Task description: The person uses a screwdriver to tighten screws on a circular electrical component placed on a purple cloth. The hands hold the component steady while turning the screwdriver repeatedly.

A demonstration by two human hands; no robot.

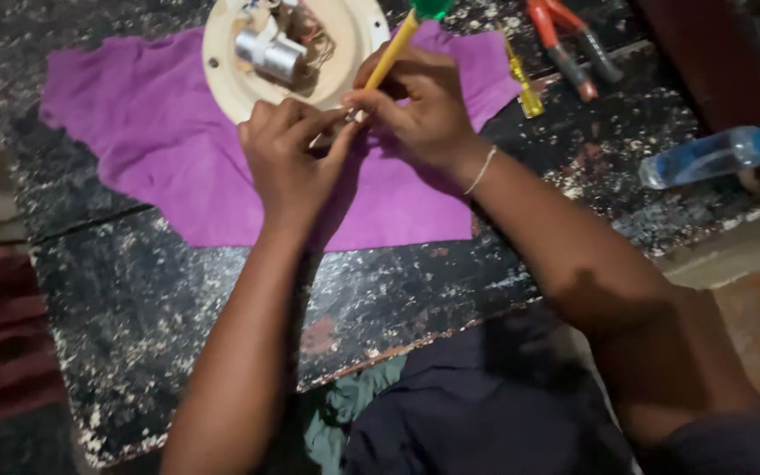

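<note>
My right hand point(424, 105) grips a yellow-shafted tool with a green top point(395, 46), held tilted, its lower end at my fingertips. My left hand point(288, 158) is curled with finger and thumb pinched against the tool's tip, on a small part too hidden to tell. Both hands meet at the near rim of a round cream-coloured disc point(222, 79) that carries silver cylinders and wires point(270, 51). The disc lies on a purple cloth point(151, 149) spread over a black, paint-flecked table point(178, 308).
A small yellow-handled screwdriver point(525, 84) lies right of the cloth. Red-handled pliers point(565, 44) sit at the back right. A clear bottle with a blue cap point(714, 154) lies at the right table edge. Dark cloth point(450, 413) sits below the table's near edge.
</note>
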